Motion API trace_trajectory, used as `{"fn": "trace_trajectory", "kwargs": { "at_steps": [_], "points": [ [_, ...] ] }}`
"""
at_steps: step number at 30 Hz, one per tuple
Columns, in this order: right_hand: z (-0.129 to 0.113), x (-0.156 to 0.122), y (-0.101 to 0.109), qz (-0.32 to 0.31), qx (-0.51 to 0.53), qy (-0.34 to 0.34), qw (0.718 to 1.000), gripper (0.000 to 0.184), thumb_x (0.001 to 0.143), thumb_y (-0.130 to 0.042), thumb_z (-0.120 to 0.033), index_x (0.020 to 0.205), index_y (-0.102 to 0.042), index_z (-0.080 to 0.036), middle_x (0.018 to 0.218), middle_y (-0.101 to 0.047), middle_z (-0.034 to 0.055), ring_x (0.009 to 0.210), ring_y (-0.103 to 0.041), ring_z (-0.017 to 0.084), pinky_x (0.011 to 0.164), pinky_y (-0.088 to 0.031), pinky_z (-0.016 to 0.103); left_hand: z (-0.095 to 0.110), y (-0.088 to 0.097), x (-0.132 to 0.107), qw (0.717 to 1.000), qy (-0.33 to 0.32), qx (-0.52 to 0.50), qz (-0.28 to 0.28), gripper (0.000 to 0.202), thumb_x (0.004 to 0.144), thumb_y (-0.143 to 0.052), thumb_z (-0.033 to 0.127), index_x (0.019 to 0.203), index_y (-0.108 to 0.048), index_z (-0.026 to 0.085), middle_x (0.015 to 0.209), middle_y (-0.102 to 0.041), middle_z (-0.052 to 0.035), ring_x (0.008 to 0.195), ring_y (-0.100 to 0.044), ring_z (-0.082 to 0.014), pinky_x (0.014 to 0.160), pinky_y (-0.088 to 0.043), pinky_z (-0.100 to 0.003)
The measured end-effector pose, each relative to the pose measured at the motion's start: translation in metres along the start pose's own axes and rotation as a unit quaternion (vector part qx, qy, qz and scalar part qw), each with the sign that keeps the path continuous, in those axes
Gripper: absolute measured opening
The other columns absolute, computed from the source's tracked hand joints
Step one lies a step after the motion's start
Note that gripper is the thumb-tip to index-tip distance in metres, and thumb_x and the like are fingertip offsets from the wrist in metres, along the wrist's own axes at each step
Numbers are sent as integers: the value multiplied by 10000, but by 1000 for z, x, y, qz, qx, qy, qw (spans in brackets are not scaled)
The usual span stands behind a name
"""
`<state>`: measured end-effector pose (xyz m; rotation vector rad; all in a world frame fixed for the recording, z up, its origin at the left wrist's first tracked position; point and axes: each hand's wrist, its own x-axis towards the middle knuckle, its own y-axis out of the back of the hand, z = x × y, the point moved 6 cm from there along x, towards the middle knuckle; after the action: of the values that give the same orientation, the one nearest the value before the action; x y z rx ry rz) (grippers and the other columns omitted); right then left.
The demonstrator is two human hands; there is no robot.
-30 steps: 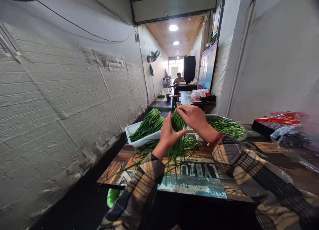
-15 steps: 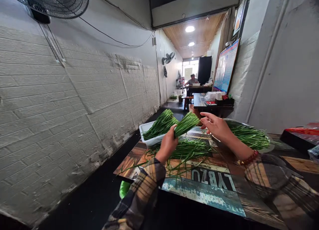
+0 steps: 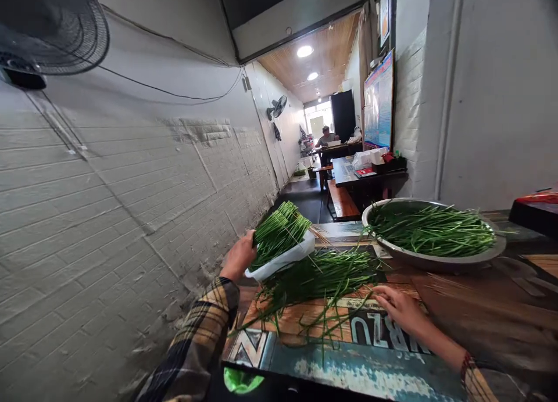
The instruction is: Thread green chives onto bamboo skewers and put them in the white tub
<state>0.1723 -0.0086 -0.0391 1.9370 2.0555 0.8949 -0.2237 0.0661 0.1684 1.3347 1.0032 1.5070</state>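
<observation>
My left hand (image 3: 239, 255) is closed round the near-left end of a bunch of garlic chives (image 3: 281, 230). That bunch lies with others in a white plastic tray (image 3: 285, 261) on the left of the table, cut ends facing away from me. My right hand (image 3: 399, 312) is low over the tabletop, its fingers stretched toward the tips of a loose pile of chives (image 3: 322, 277). It holds nothing I can see. A wide metal basin (image 3: 436, 262) behind and right of it holds many more chives.
The patterned table (image 3: 361, 367) has stray leaves near its front edge. Below its left corner shows a green plastic item (image 3: 242, 381). A black box (image 3: 536, 213) sits far right. Behind are a bench (image 3: 342, 200), another table (image 3: 344, 172) and a seated person (image 3: 326, 137).
My left hand has carried its bunch left and down into the white tray. My right hand has dropped from beside that bunch to the loose pile. The view has turned slightly right.
</observation>
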Motion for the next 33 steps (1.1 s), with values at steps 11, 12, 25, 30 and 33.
{"fn": "trace_trajectory", "kwargs": {
  "at_steps": [11,12,25,30,33],
  "points": [
    [6,3,7,48,-18,-9,999,258,874,-485,-387,947,-710,-283,991,-748,64,910,-708,281,793,-571,400,57,-108,77,1000,-4,7,-15,607,887,-462,326,1430,-280,127,1227,-570,-208,1111,-586,-303,864,-442,-364],
    [7,3,7,47,-18,-12,999,256,873,-488,-384,953,-709,-284,1002,-746,65,922,-704,282,803,-569,406,57,-114,79,1000,0,10,-21,661,876,-480,384,1440,-261,116,1218,-560,-224,1089,-593,-323,849,-446,-379],
    [3,2,6,18,-21,4,1000,254,899,-466,-320,1014,-680,-245,1033,-719,79,936,-678,261,838,-532,405,32,-86,63,998,-45,-38,-5,674,791,-582,467,1340,-425,109,1219,-550,-165,1143,-525,-281,964,-397,-353],
    [-1,4,7,21,-22,15,999,264,911,-460,-291,1036,-675,-201,1044,-710,96,963,-662,254,855,-511,395,41,-94,47,989,-74,-102,-72,318,835,-508,411,973,-631,152,809,-648,-47,779,-606,-199,756,-465,-309],
    [-3,5,8,23,-32,24,999,251,918,-459,-270,1029,-672,-196,1045,-706,95,987,-648,252,865,-497,388,55,-113,49,983,-92,-114,-110,291,810,-540,409,885,-653,152,808,-671,-37,753,-616,-178,700,-476,-274]
  ]
}}
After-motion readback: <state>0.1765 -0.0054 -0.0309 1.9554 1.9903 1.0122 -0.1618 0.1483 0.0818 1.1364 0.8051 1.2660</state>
